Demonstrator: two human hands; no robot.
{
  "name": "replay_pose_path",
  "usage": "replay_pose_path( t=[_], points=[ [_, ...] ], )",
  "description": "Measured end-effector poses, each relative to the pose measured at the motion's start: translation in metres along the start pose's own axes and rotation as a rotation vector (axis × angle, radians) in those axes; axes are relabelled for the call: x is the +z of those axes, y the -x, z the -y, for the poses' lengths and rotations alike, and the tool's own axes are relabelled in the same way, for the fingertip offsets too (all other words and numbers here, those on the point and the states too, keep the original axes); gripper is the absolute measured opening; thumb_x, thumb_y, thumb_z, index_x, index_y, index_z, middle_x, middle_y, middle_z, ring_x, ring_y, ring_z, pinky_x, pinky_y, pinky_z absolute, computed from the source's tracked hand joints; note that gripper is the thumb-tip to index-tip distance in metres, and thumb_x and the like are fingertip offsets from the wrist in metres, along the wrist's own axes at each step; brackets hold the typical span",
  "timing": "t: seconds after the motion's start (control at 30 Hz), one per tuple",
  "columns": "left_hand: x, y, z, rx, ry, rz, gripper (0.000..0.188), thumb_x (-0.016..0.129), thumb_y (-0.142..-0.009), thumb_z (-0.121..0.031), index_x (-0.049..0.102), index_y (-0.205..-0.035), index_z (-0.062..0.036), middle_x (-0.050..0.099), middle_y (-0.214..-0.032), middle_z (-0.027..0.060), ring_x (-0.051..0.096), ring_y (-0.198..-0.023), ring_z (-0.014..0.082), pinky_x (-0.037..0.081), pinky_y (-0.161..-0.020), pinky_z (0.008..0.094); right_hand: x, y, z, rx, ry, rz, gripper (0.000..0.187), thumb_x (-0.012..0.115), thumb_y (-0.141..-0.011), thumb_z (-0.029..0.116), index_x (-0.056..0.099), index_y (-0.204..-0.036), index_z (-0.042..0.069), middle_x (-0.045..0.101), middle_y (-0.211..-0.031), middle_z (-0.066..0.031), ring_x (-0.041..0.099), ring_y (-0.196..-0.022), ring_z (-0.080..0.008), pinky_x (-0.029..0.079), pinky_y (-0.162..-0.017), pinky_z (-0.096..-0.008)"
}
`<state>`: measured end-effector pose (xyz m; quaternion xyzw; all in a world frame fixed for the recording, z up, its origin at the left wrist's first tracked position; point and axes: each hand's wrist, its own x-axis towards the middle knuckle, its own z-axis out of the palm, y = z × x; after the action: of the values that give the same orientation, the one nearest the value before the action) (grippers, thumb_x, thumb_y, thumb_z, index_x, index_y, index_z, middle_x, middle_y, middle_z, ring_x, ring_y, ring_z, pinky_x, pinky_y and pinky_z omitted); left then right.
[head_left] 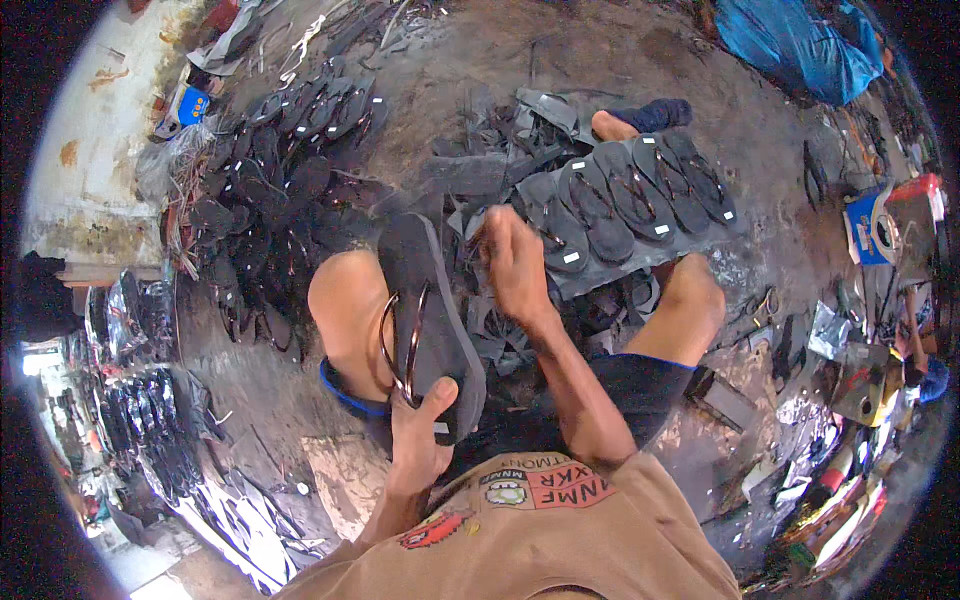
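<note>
1. Left hand (420,432): grasps a black sandal (432,310) at its near, wider end. The thumb lies on the upper face; the fingers are mostly hidden behind the edge.
2. Sandal position: held in front of the torso, beside the left knee (345,295), with its long axis running away from the body. The upper face is turned toward the camera.
3. Sandal details: a shiny, dark bronze strap (413,345) spans the sole. A small white label (441,428) sits at the near end, beside the thumb.
4. Right hand (515,268): raised just to the right of the sandal's far end, apart from it. The fingers are curled inward and blurred; whether they hold anything cannot be told.
5. Right side: a row of black sandals (640,200) with white labels lies on a dark sheet (600,277), beyond the right knee (695,300).
6. Left side: a heap of black sandals (265,190), several bearing white labels, lies on the floor (440,60) beyond the left knee.
7. Center: dark scraps (500,335) lie between the knees, below the right hand.
8. Outer right area: scissors (766,303) lie on the floor near a rectangular block (722,400). A blue box (868,230) stands farther right. Blue cloth (800,50) lies toward the upper right.
</note>
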<state>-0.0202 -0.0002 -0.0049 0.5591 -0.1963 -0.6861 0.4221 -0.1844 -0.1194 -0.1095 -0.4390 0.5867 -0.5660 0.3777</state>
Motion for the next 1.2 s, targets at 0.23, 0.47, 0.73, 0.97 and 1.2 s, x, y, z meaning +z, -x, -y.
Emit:
replay_pose_path(
  t=[0.23, 0.47, 0.73, 0.97, 1.2],
  points=[
    [-0.013, -0.024, -0.022, 0.457, -0.548, 0.448, 0.103, 0.093, -0.07, -0.008, 0.034, -0.153, 0.0042, 0.058, -0.139, 0.014, 0.062, -0.123, 0.0219, 0.05, -0.106, 0.0344, -0.025, 0.009, 0.059, 0.172, -0.163, 0.046, 0.035, 0.08, -0.094, 0.032, 0.061, -0.083, 0.005, 0.048, -0.072, 0.0077, 0.042, -0.067, -0.0068, 0.037, -0.058, -0.0291],
    [0.013, -0.034, -0.079, 0.171, -0.199, 0.209, 0.044, 0.068, -0.102, -0.039, 0.062, -0.122, 0.0004, 0.072, -0.1, 0.0064, 0.072, -0.085, 0.0141, 0.06, -0.073, 0.0297, -0.053, 0.095, 0.112, 0.12, -0.116, 0.12, 0.028, 0.062, -0.104, 0.03, 0.063, -0.102, 0.003, 0.062, -0.071, -0.0067, 0.059, -0.068, -0.015, 0.047, -0.062, -0.0355],
    [0.004, -0.026, -0.075, -0.049, -0.018, 0.157, 0.041, 0.061, -0.107, -0.039, 0.063, -0.123, -0.0021, 0.073, -0.103, 0.005, 0.073, -0.084, 0.0134, 0.061, -0.073, 0.0286, -0.124, 0.263, 0.084, 0.34, 0.487, 0.423, 0.027, 0.062, -0.099, 0.028, 0.063, -0.11, 0.003, 0.068, -0.084, -0.0247, 0.069, -0.079, -0.0477, 0.053, -0.069, -0.0522],
    [0.006, -0.024, -0.067, -0.049, -0.175, 0.242, 0.056, 0.069, -0.103, -0.036, 0.051, -0.141, 0.0004, 0.068, -0.124, 0.0072, 0.067, -0.11, 0.0142, 0.053, -0.097, 0.0308, -0.102, 0.174, 0.077, 0.223, 0.579, 0.385, 0.041, 0.059, -0.102, 0.047, 0.06, -0.105, 0.007, 0.067, -0.084, -0.0216, 0.068, -0.08, -0.0474, 0.05, -0.066, -0.0538],
    [0.006, -0.036, -0.08, 0.005, -0.194, 0.236, 0.061, 0.068, -0.104, -0.033, 0.045, -0.148, 0.0036, 0.063, -0.134, 0.0099, 0.062, -0.122, 0.0171, 0.048, -0.106, 0.0325, -0.078, 0.087, 0.092, 0.095, 0.661, 0.541, 0.043, 0.057, -0.103, 0.051, 0.059, -0.11, 0.009, 0.07, -0.086, -0.0196, 0.068, -0.084, -0.0472, 0.052, -0.068, -0.0553]
  ],
)
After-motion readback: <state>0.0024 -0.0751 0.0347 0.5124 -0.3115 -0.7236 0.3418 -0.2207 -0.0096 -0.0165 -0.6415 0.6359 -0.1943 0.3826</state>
